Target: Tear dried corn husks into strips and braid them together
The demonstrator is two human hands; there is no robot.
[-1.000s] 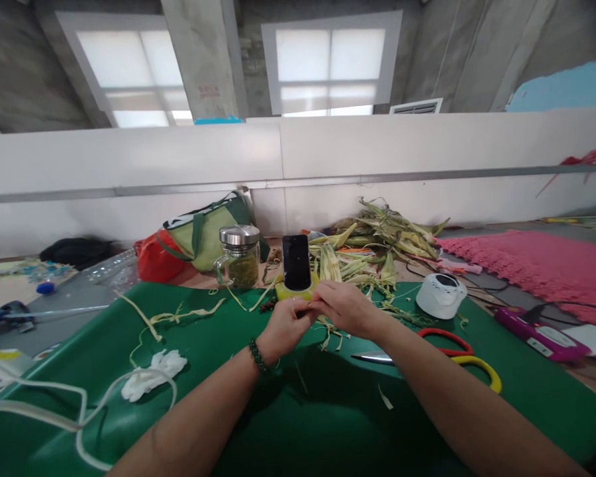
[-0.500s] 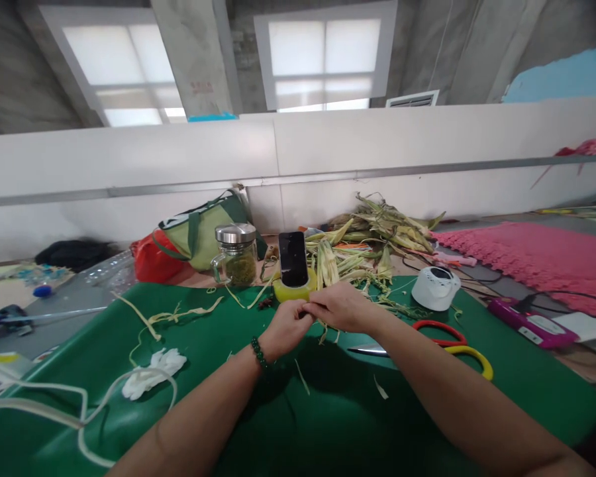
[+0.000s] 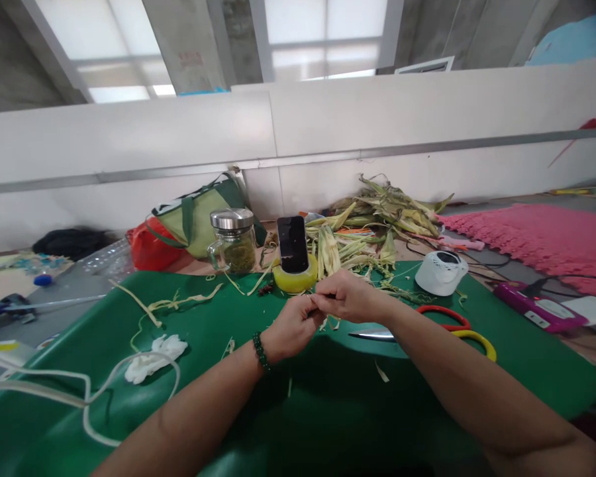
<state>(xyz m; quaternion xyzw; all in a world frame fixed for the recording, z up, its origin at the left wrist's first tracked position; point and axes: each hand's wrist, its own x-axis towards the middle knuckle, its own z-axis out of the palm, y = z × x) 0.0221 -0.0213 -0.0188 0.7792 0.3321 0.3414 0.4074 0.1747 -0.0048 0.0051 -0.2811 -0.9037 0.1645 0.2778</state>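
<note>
My left hand [image 3: 294, 325], with a green bead bracelet [image 3: 261, 351] at the wrist, is closed with its fingers pinched together. Against it lies my right hand [image 3: 346, 297], also closed, the fingertips of both meeting over the green mat [image 3: 328, 411]. Whatever they grip is too small or hidden to make out. Just beyond them a phone [image 3: 293, 245] leans upright in a yellow tape roll [image 3: 295, 278]. Scissors [image 3: 377, 336] with red and yellow handles lie partly under my right forearm. Pale corn husk strips [image 3: 328, 252] are heaped behind the hands.
A glass jar [image 3: 236, 250] with a metal lid stands left of the phone, before a green bag [image 3: 198, 218]. At right are a white roll [image 3: 440, 273] and a magenta power strip [image 3: 539, 306]. Crumpled white tissue [image 3: 155, 358] and a white cable [image 3: 87, 404] lie at left.
The view has tipped down slightly, so the scene sits higher. Both hands stay together, turned a little and slightly further right, nearer the scissors' tip.
</note>
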